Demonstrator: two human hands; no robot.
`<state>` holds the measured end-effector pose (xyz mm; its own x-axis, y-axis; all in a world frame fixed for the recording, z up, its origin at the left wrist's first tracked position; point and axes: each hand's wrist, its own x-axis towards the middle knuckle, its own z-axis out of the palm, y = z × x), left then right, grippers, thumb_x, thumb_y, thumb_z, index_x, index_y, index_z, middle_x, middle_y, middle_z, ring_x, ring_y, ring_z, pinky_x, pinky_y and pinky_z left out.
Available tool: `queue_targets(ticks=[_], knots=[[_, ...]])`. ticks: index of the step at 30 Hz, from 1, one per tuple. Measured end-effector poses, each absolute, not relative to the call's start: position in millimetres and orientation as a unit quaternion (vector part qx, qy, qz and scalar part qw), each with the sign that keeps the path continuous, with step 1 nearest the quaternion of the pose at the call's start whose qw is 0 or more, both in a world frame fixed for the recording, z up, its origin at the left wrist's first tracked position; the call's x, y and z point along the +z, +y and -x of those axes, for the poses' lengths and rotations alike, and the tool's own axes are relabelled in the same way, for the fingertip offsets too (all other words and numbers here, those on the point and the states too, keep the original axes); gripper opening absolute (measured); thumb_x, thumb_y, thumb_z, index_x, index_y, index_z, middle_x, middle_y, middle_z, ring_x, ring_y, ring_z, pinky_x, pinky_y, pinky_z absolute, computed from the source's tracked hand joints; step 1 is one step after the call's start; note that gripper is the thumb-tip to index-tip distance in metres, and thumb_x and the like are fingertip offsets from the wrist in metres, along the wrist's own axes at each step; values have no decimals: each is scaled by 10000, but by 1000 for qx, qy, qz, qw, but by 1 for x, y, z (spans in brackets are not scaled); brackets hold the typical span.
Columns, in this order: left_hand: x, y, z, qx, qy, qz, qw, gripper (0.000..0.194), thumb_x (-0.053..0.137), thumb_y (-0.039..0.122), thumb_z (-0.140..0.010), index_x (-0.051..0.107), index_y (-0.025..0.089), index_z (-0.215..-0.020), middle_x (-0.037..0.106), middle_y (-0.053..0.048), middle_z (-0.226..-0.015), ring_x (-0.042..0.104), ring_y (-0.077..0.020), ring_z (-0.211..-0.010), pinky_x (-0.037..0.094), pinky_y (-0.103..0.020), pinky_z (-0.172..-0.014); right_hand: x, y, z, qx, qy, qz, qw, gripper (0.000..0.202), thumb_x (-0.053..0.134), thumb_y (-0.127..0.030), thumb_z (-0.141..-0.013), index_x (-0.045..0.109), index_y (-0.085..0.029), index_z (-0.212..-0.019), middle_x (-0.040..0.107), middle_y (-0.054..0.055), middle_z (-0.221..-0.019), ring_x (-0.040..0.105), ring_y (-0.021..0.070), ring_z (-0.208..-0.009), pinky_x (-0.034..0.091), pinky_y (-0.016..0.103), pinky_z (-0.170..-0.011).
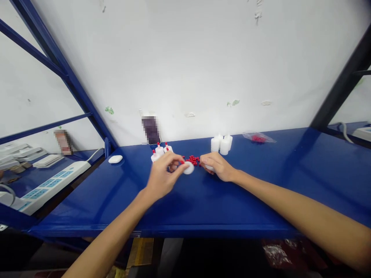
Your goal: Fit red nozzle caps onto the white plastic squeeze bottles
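Note:
Thumb and fingers of my left hand [165, 173] pinch a white round cap [189, 168] with a small red tip. It is held above the table with its round face toward me. My right hand [218, 165] is curled around a white object [209, 168], mostly hidden by the fingers, so its shape cannot be made out. Between the hands lies a pile of small red tips [193, 160]. Behind my left hand stand several white bottles with red tips [159, 150], partly covered by it. Beyond my right hand is a group of white bottles [224, 146] with no red tips showing.
The blue table [203, 208] runs to a white wall [203, 69]. A clear bag of red pieces [258, 138] lies at the back right. A white oval case [115, 159] is at left, a phone [151, 130] leans on the wall, and a power strip [55, 183] sits beyond the blue frame.

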<state>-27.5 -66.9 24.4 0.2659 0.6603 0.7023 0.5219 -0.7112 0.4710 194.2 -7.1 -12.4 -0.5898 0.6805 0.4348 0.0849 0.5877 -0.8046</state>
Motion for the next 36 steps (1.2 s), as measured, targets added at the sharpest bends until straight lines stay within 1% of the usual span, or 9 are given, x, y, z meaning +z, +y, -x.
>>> queue_targets(ticks=[5,9,15,18,21,24,27,30,36], knots=[[43,-79,89,507,503,-699,17,204,625,379,-871,634,176,-860,536,20,-696,487,-111,-616,391,-233,-580,-11,-6,-196,332,-808,301,382,439,449,-456,-939,441,-188,-592,434,-38,-517,393,107,-503,289,266,-537],[38,-75,100,434,540,-721,-25,249,609,429,-868,649,183,-869,468,41,-622,426,-105,-554,350,-235,-545,-10,-8,-195,294,-819,319,375,435,448,-448,-938,437,-189,-589,431,-35,-528,390,111,-516,270,271,-542],[28,-69,97,389,555,-735,-22,261,559,423,-896,641,191,-984,443,62,-585,414,-99,-509,336,-234,-532,-15,-9,-197,350,-784,301,415,367,365,-366,-954,471,-190,-649,461,-22,-557,436,129,-525,332,273,-549],[28,-75,93,421,561,-711,-49,274,546,397,-903,618,192,-1070,492,51,-624,461,-108,-534,361,-228,-532,-16,-6,-197,350,-770,311,433,301,390,-331,-940,489,-190,-694,498,-14,-629,474,136,-582,357,270,-578],[23,-86,73,436,513,-732,-109,210,511,322,-923,623,190,-1043,586,19,-696,527,-117,-582,422,-231,-596,-16,-2,-196,337,-770,334,427,303,416,-372,-940,521,-186,-726,542,-7,-670,504,143,-626,375,273,-621],[11,-92,37,292,418,-856,-91,219,481,307,-941,618,205,-1078,687,-36,-882,640,-158,-728,481,-262,-708,-18,2,-195,335,-757,364,428,359,387,-415,-945,543,-181,-721,550,-8,-630,520,146,-599,386,279,-623],[3,-79,1,143,422,-892,-74,291,404,297,-975,575,203,-1191,698,-72,-945,679,-217,-798,491,-293,-667,-19,4,-197,341,-743,377,435,365,376,-425,-935,548,-184,-722,523,-22,-575,509,144,-550,381,277,-597],[2,-51,-22,101,450,-884,-78,313,412,290,-974,556,164,-1222,696,-125,-1006,692,-257,-850,505,-324,-693,-17,6,-200,344,-751,373,422,373,362,-423,-932,520,-190,-686,506,-24,-568,491,143,-555,365,276,-591],[1,-19,-38,76,467,-877,-84,262,446,285,-963,671,151,-950,701,-150,-898,694,-283,-795,502,-350,-683,-8,10,-210,318,-771,392,387,436,322,-438,-950,508,-188,-646,553,-2,-613,495,158,-632,350,289,-656]])
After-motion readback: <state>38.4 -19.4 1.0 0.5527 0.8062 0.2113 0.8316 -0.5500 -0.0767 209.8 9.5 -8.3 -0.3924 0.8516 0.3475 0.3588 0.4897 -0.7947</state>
